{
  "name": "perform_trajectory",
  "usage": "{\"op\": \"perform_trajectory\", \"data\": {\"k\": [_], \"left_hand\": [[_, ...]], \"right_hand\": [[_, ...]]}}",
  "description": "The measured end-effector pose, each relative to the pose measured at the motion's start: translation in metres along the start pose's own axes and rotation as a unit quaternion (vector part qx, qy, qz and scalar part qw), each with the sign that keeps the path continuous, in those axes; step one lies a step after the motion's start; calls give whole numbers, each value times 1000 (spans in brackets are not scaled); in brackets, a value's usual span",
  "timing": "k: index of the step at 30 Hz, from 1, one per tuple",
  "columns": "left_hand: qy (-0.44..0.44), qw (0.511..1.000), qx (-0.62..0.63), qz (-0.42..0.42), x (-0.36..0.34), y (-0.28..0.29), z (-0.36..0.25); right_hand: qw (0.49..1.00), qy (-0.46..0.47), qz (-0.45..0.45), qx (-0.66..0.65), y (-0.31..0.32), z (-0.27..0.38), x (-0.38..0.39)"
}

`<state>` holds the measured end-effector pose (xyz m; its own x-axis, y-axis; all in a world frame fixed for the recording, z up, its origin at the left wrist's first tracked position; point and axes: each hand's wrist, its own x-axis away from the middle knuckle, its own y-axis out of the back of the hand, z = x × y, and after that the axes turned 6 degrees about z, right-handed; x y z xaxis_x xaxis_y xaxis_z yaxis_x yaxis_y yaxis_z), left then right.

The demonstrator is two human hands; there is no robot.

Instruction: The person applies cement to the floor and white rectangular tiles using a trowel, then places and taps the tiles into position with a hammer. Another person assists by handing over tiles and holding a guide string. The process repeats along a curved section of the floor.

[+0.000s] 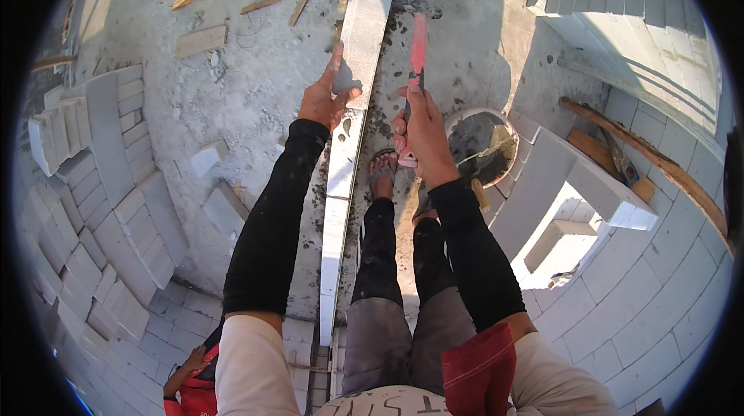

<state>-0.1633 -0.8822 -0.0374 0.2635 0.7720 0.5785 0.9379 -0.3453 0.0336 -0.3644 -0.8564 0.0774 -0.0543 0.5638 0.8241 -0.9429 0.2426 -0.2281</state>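
1. Your left hand [327,98] lies with thumb and fingers spread over the left edge of the white block [368,28], the far one in a narrow row.
2. Just right of that block, your right hand's [426,133] fingers wrap the hammer [418,48] (red-handled, head pointing away).
3. Farther right sits a bucket [510,154].

Head-worn fisheye view, directed steeply downward over the left hand [324,102] and right hand [428,133], both near; the floor [267,48] lies farther below, bending toward the rim.
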Motion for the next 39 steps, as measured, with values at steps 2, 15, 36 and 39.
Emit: {"op": "perform_trajectory", "data": {"k": [2,15,36,39], "left_hand": [[-52,999,13,-9,-7,4,13],[-60,996,-64,-12,-8,9,16],[35,986,162,-12,-12,13,22],[-51,996,62,-43,-18,12,44]], "right_hand": [[1000,-3,-5,-4,-2,2,1],[910,234,-55,339,32,-31,45],[882,32,-104,458,104,-111,176],[878,-57,-179,440,149,-147,252]]}}
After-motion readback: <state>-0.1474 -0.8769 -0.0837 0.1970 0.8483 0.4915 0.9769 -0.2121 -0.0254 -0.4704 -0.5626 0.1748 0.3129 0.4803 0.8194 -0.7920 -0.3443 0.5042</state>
